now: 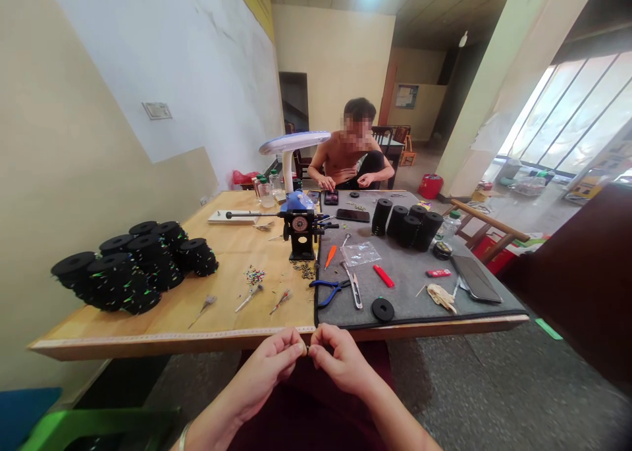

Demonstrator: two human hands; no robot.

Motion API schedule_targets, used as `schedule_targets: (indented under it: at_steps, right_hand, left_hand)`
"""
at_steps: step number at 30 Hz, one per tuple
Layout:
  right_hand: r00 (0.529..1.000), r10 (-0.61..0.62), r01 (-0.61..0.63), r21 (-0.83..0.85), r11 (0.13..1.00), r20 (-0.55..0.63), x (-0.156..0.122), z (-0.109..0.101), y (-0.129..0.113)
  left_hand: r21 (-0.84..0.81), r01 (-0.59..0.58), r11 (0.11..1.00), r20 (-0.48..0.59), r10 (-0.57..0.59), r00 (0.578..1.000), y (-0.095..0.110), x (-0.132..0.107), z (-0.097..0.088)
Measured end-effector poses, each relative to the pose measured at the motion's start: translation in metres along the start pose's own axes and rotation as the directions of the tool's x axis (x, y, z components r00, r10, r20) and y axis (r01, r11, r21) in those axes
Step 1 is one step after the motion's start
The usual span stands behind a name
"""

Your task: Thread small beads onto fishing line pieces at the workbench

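My left hand (280, 355) and my right hand (340, 357) meet fingertip to fingertip just in front of the table's near edge. Both are closed in a pinch. A tiny dark piece (308, 350) shows between the fingertips, too small to name. Beyond my hands, on the wood, lie a small pile of coloured beads (255, 275) and several thin tools with wispy tips, one of them a thin tool (249, 297). Blue-handled pliers (330, 291), thread snips (356, 291) and a black foam spool (382, 309) rest on the grey mat (415, 286).
Black foam rolls with bright bits (123, 273) stand at the left, plain black rolls (407, 224) at the right. A black winding device (300, 230) and a lamp (293, 143) occupy the middle. Across the table sits another person (350, 151), hands near a phone (331, 197).
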State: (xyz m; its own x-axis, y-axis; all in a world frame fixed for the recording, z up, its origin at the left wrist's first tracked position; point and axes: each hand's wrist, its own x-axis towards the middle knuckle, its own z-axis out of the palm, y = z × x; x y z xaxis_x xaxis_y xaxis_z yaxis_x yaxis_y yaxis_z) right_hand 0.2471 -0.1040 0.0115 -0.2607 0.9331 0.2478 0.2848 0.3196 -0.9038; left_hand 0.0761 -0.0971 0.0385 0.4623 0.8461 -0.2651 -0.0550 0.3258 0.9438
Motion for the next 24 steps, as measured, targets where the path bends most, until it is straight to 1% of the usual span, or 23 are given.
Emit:
schedule_targets:
  at_steps: [2, 4, 6, 7, 8, 9, 10, 11, 12, 14, 15, 16, 17, 18, 19, 21, 23, 24]
  right_hand:
    - [1.0, 0.004, -0.004, 0.005, 1.0, -0.012, -0.001, 0.001, -0.003]
    - [1.0, 0.005, -0.005, 0.015, 1.0, -0.008, -0.003, 0.0, -0.004]
    - [1.0, -0.007, 0.006, -0.011, 1.0, -0.025, -0.006, -0.006, -0.003]
    - [0.998, -0.016, 0.013, -0.05, 0.999, -0.058, -0.009, -0.013, -0.001]
    - [0.993, -0.024, 0.012, -0.108, 0.994, -0.117, -0.013, -0.021, 0.002]
    - [0.98, -0.033, -0.004, -0.183, 0.983, -0.197, -0.016, -0.031, 0.007]
    - [0.955, -0.039, -0.041, -0.262, 0.964, -0.295, -0.02, -0.042, 0.012]
    - [0.914, -0.039, -0.113, -0.347, 0.931, -0.403, -0.024, -0.054, 0.019]
    - [0.868, -0.036, -0.208, -0.427, 0.88, -0.495, -0.027, -0.065, 0.026]
    - [0.799, -0.02, -0.39, -0.543, 0.743, -0.601, -0.033, -0.085, 0.04]
    - [0.777, 0.0, -0.464, -0.573, 0.676, -0.63, -0.034, -0.092, 0.046]
    - [0.769, 0.023, -0.51, -0.592, 0.623, -0.639, -0.035, -0.097, 0.052]
    - [0.772, 0.043, -0.531, -0.607, 0.592, -0.634, -0.036, -0.1, 0.057]
    - [0.78, 0.06, -0.534, -0.612, 0.583, -0.623, -0.036, -0.102, 0.061]
    - [0.789, 0.076, -0.526, -0.606, 0.597, -0.61, -0.036, -0.103, 0.064]
    - [0.791, 0.104, -0.503, -0.543, 0.672, -0.603, -0.034, -0.103, 0.068]
    - [0.791, 0.132, -0.442, -0.409, 0.798, -0.597, -0.033, -0.1, 0.066]
    - [0.801, 0.142, -0.382, -0.315, 0.869, -0.581, -0.032, -0.097, 0.064]
  left_hand:
    - [0.002, 0.011, 1.0, 0.002, -0.011, 1.0, 0.001, -0.001, 0.0]
    - [0.039, 0.013, 0.999, 0.009, -0.013, 1.0, 0.002, -0.002, 0.001]
    - [0.1, 0.012, 0.995, 0.024, -0.014, 1.0, 0.003, -0.004, 0.002]
    - [0.135, 0.013, 0.991, 0.032, -0.017, 0.999, 0.002, -0.005, 0.002]
    - [0.173, 0.013, 0.985, 0.036, -0.02, 0.999, 0.001, -0.005, 0.002]
    - [0.217, 0.013, 0.976, 0.04, -0.022, 0.999, -0.002, -0.005, 0.0]
    - [0.267, 0.005, 0.964, 0.046, -0.018, 0.999, -0.005, -0.004, -0.002]
    - [0.321, -0.011, 0.947, 0.053, -0.007, 0.999, -0.01, -0.003, -0.005]
    - [0.379, -0.029, 0.925, 0.062, 0.006, 0.998, -0.015, -0.001, -0.008]
    - [0.5, -0.068, 0.863, 0.075, 0.035, 0.997, -0.029, 0.003, -0.015]
    - [0.563, -0.069, 0.824, 0.073, 0.034, 0.997, -0.036, 0.004, -0.018]
    - [0.623, -0.069, 0.779, 0.068, 0.034, 0.997, -0.044, 0.006, -0.021]
    - [0.677, -0.062, 0.734, 0.06, 0.029, 0.998, -0.052, 0.007, -0.024]
    - [0.721, -0.054, 0.691, 0.051, 0.025, 0.998, -0.06, 0.008, -0.026]
    - [0.758, -0.049, 0.651, 0.044, 0.023, 0.999, -0.068, 0.009, -0.029]
    - [0.819, -0.037, 0.572, 0.028, 0.024, 0.999, -0.085, 0.01, -0.033]
    - [0.868, -0.021, 0.495, 0.016, 0.014, 1.0, -0.1, 0.011, -0.036]
    - [0.886, -0.012, 0.463, 0.014, -0.002, 1.0, -0.106, 0.012, -0.038]
